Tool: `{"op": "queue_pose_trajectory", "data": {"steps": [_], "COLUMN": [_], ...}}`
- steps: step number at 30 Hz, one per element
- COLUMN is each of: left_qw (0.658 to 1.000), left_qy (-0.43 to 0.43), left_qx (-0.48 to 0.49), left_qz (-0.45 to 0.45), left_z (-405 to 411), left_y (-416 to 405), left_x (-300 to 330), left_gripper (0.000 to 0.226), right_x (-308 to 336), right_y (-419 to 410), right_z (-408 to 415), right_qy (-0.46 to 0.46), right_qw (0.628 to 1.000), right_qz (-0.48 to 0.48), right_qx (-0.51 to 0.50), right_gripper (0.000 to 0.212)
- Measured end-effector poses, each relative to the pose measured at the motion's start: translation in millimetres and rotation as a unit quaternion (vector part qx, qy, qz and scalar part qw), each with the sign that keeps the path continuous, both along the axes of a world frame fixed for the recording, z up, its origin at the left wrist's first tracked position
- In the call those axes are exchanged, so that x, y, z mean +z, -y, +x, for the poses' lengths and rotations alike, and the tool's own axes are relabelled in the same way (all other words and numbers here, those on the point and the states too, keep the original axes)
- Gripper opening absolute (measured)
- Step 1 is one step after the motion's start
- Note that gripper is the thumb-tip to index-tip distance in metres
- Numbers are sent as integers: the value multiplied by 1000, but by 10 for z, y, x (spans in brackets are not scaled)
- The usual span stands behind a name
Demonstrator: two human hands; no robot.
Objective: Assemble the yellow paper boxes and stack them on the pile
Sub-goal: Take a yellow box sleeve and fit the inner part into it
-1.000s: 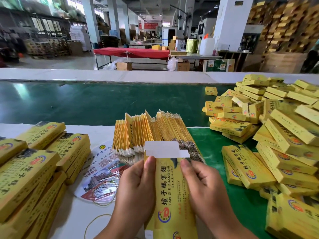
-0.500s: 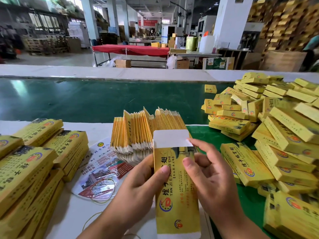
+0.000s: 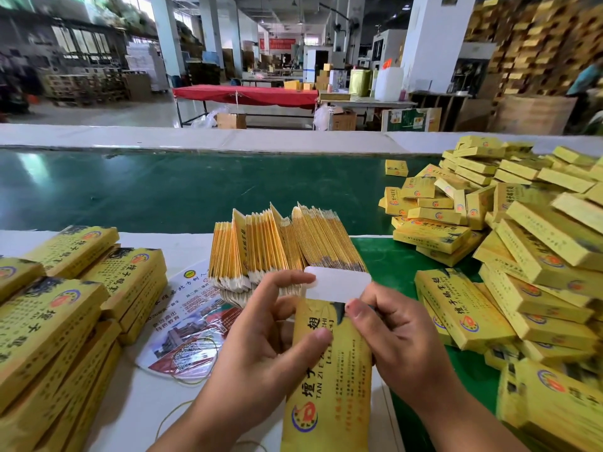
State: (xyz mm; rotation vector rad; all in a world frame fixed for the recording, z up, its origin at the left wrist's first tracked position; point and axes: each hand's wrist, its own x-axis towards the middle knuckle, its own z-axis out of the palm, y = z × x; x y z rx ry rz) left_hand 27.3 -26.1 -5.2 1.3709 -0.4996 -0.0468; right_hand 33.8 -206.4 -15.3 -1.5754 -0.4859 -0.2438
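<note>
A person's two hands are holding one yellow paper box point(image 3: 329, 370) upright in front of the body, low in the middle of the view, above the white tabletop point(image 3: 137, 406). The left hand point(image 3: 261, 340) is gripping the box's left edge, its thumb pressing on the printed front while the forefinger is reaching up to touch the white end flap point(image 3: 339, 287), which is standing open at the top. The right hand point(image 3: 394, 334) is curling round the box's right edge, its thumb tip pinching the front just under the flap; its other fingers are going behind the box, out of sight. Just beyond the hands, a fanned bundle of flat unfolded blanks point(image 3: 280, 246) is standing on edge. On the left, stacks of yellow boxes point(image 3: 62, 305) are lying in tidy rows, and a printed leaflet point(image 3: 192, 324) with a rubber band point(image 3: 195, 383) on it is lying between them and the hands. On the right, a loose pile of assembled boxes point(image 3: 509, 243) is spreading over a green mat point(image 3: 385, 259) and onto the dark green conveyor belt point(image 3: 169, 190) behind.
</note>
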Motion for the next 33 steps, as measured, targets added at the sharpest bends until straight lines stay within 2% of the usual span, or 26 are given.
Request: {"op": "queue_pose_trajectory", "data": {"steps": [4,9,16,18,20,21,23,24,25,29,33], "left_qw": [999,998,987,987,990,994,997,997,997,998,999], "left_qy": [-31,-29,2,16,19,8,-17,-29,-35,-34,-29], "left_qx": [-30,-41,16,40,63,59,39,33,27,5,-5], "left_qz": [-24,47,158,157,122,95,61,57,59,61,44], "left_z": [70,88,127,123,112,109,115,125,132,150,137], "left_y": [-28,-45,-99,-99,-90,-90,-98,-106,-112,-118,-114], "left_x": [-27,-38,-48,-32,-6,3,12,10,17,32,28], "left_gripper": [37,24,51,47,31,31,54,62,63,39,36], "right_x": [1,26,4,5,27,37,28,24,41,92,120], "right_y": [21,17,24,33,30,24,31,37,36,41,55], "right_z": [6,5,-18,-19,-25,-31,-28,-25,-29,-22,-13], "right_qy": [16,29,28,27,11,-17,-77,-96,-108,-113,-114], "right_qw": [999,998,997,996,997,999,997,995,994,991,990], "right_qz": [-32,-52,-71,-81,-73,-48,-7,-4,-6,-16,9], "right_qx": [-13,-31,-12,-15,-18,-4,21,24,31,73,85], "right_gripper": [41,40,45,40,21,21,56,67,69,35,28]}}
